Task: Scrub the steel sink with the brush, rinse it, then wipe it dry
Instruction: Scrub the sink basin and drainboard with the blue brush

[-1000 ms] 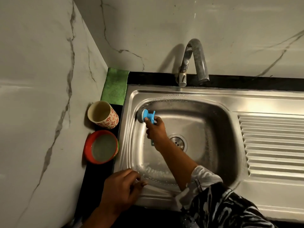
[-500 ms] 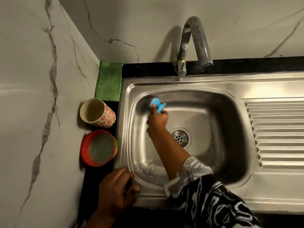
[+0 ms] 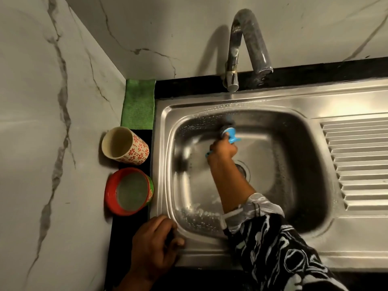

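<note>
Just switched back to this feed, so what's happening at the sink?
A person is scrubbing: the right hand holds the blue brush against the back wall of the steel sink, where suds and droplets show. The left hand rests on the sink's front-left corner. No water shows at the tap, and the green cloth lies untouched on the counter at the back left.

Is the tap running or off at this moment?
Off: no stream of water falls from the tap into the sink.
</note>
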